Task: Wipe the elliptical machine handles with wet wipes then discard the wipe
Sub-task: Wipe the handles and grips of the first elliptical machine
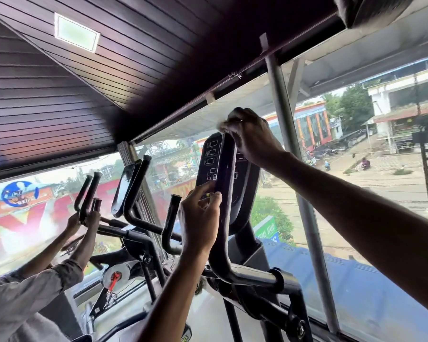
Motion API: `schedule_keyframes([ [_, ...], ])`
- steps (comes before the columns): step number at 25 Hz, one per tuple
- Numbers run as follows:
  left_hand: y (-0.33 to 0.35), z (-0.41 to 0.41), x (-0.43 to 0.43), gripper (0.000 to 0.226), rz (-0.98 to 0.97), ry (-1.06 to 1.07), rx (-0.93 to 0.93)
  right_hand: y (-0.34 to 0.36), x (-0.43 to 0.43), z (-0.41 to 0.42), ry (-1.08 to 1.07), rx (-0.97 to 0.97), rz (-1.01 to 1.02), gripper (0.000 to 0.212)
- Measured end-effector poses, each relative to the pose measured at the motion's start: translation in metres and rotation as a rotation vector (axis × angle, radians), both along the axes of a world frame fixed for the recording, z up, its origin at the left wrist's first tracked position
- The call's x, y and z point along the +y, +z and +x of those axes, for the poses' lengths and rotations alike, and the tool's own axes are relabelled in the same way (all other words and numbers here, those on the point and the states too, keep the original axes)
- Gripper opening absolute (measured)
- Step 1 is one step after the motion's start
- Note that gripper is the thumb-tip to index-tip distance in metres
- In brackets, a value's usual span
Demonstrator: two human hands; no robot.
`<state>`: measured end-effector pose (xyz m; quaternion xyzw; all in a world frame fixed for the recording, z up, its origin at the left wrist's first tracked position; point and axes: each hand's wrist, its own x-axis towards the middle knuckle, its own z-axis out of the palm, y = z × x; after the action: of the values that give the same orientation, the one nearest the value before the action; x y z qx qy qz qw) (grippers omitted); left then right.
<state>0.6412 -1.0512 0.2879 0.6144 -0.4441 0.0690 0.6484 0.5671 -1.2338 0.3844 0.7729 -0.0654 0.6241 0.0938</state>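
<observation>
A black elliptical handle [224, 174] rises upright in the middle of the view, in front of the machine's dark console [209, 156]. My right hand [251, 134] is closed over the handle's top end with a pale wet wipe [222, 125] bunched under the fingers; only its edge shows. My left hand [200, 219] grips the same handle lower down, at about its middle. A second, shorter black handle [169, 218] stands free to the left of my left hand.
Large windows [356, 193] lie just behind the machine, with a grey metal post [286, 114] to the right of my right hand. At left another person's hands [84, 222] hold the handles of a neighbouring machine. A dark slatted ceiling [59, 95] hangs low overhead.
</observation>
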Motion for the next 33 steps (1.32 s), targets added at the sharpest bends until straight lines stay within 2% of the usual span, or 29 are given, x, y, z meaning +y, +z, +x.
schedule_keyframes([
  [5, -0.001, -0.002, 0.001, 0.037, -0.017, 0.005, 0.002, 0.027, 0.002, -0.008, -0.031, 0.226, -0.078, 0.025],
  [8, -0.003, -0.006, 0.004, 0.03, -0.038, 0.026, 0.018, 0.033, 0.002, -0.017, -0.032, 0.245, -0.032, 0.024],
  [11, -0.012, 0.002, 0.007, 0.025, -0.041, -0.007, 0.101, 0.021, 0.007, -0.018, -0.042, 0.365, -0.134, 0.027],
  [14, -0.029, 0.013, 0.017, 0.035, 0.044, -0.029, 0.235, 0.014, 0.011, -0.017, -0.048, 0.364, -0.098, 0.03],
  [18, -0.048, 0.013, 0.039, 0.021, 0.05, -0.137, 0.348, -0.023, 0.04, -0.021, 0.035, 0.331, -0.092, 0.029],
  [22, -0.066, 0.012, 0.052, 0.03, 0.072, -0.196, 0.437, -0.078, 0.082, -0.029, 0.143, 0.298, -0.042, 0.024],
  [25, -0.075, 0.012, 0.053, 0.032, 0.029, -0.246, 0.469, -0.116, 0.106, -0.036, 0.194, 0.36, -0.035, 0.024],
  [27, -0.08, 0.011, 0.053, 0.035, -0.011, -0.284, 0.487, -0.129, 0.114, -0.038, 0.188, 0.399, -0.046, 0.025],
  [30, -0.087, 0.01, 0.057, 0.037, -0.033, -0.321, 0.548, -0.144, 0.131, -0.039, 0.14, 0.343, 0.016, 0.022],
  [33, -0.093, 0.004, 0.067, 0.032, -0.009, -0.367, 0.523, -0.169, 0.146, -0.045, 0.117, 0.402, -0.013, 0.031],
])
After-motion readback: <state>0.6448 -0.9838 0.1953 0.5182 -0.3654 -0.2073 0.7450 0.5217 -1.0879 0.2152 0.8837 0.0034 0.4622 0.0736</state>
